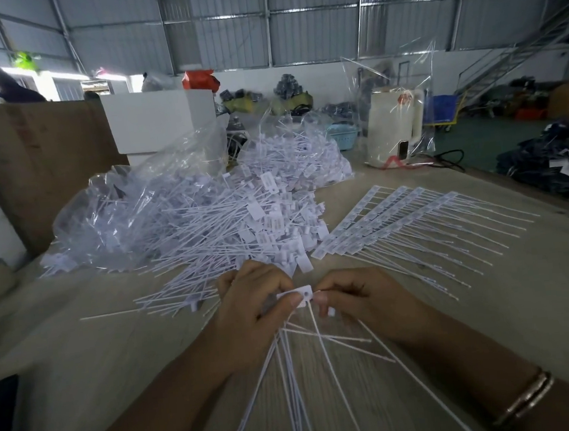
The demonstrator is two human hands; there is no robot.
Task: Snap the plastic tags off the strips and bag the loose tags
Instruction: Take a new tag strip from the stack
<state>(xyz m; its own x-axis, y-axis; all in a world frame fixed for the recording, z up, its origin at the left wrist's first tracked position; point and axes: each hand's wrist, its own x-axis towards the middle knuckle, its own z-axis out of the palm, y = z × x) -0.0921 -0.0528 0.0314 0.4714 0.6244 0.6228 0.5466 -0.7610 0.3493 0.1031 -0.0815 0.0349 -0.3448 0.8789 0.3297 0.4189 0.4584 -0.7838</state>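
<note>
A wide wooden surface (92, 352) holds everything. On its far left side lies a big clear bag (121, 209), open toward the middle and stuffed with loose white tags. More loose tags spill out of it into a big pile (242, 226) that reaches almost to the hands. Behind that, farther back, sits a second clear bag (299, 159), also full of tags. To the far right stands a white kettle (394, 130) inside its own clear bag. On the right side of the surface lie flat strips (397, 219) with tags still joined in rows, their thin tails pointing right and near.

Near the middle, the left hand (250, 307) is closed in a grip around a bunch of tags (300, 368); their long thin tails fan out toward the near edge. The thumb presses on one white tag (300, 294) at the top of the bunch. The right hand (355, 295) pinches the right end of that same tag with its fingertips. A bracelet (526, 397) sits on the right wrist.
</note>
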